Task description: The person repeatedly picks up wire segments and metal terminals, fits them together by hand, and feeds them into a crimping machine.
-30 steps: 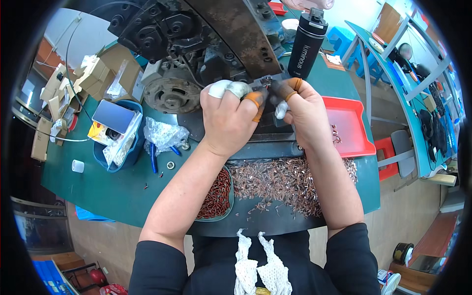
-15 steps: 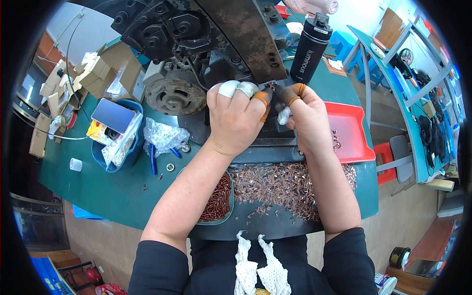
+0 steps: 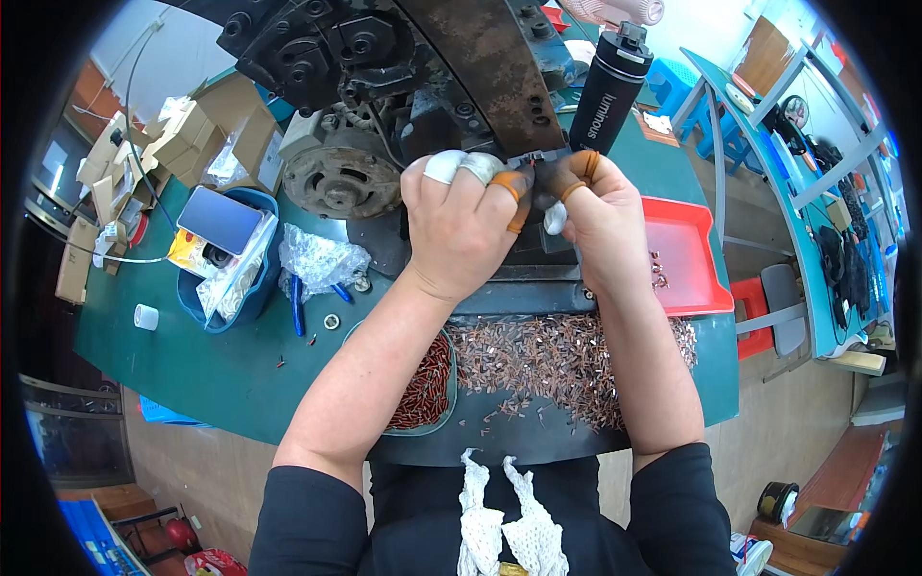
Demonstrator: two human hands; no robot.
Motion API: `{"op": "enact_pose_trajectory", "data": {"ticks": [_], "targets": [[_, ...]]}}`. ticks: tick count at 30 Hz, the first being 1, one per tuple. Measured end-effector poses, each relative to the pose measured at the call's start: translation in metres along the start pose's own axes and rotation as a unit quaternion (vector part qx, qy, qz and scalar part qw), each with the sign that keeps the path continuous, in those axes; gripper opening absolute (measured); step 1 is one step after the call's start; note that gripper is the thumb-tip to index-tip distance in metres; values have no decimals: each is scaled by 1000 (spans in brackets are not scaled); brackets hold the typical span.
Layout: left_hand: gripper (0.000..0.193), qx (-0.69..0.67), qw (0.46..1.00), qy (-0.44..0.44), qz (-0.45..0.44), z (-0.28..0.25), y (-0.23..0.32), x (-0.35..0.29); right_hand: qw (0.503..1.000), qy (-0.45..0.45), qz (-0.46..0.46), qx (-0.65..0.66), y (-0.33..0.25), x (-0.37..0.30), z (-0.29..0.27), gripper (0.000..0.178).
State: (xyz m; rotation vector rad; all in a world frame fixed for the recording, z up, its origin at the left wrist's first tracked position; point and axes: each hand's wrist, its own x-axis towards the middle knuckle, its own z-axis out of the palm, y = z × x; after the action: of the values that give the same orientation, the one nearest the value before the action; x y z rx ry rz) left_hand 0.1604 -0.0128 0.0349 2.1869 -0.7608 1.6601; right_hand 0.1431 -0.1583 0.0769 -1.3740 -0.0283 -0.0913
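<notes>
My left hand (image 3: 459,230) and my right hand (image 3: 607,226) meet at the dark metal machine (image 3: 504,72), just under its slanted arm. White covers wrap two fingers of the left hand, and orange covers with dark-stained tips sit on fingers of both hands. Thumbs and fingers are pinched together. A tiny copper-coloured glint shows between the fingertips, too small to name. Below my wrists lies a heap of small copper-coloured pieces (image 3: 538,360). Left of it, partly behind my left forearm, a green-rimmed container (image 3: 423,431) holds many thin red-brown pieces (image 3: 429,384).
A red tray (image 3: 706,254) with a few copper pieces stands right of my right hand, a black bottle (image 3: 612,91) behind it. At left are a blue bin (image 3: 221,322) with a phone (image 3: 221,220) on top, clear plastic wrap (image 3: 322,257), blue-handled pliers (image 3: 297,307) and cardboard boxes (image 3: 245,139).
Both hands stay at the same spot on the machine, fingers pinched. My right fingers have shifted slightly, and the machine's wheel has turned.
</notes>
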Motion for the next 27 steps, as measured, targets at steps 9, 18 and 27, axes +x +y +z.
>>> {"op": "enact_pose_trajectory", "data": {"ticks": [9,18,27], "targets": [[26,-77,967,-198,-139,-97,12,-21,991,12,-55,-126,-3,-39,-59,6],[24,-40,854,-421,-305,-159,36,-67,923,86,-48,-373,22,-87,-109,25],[6,-76,851,-393,-339,-161,22,-73,934,-130,-60,-327,33,-113,-39,14]]}}
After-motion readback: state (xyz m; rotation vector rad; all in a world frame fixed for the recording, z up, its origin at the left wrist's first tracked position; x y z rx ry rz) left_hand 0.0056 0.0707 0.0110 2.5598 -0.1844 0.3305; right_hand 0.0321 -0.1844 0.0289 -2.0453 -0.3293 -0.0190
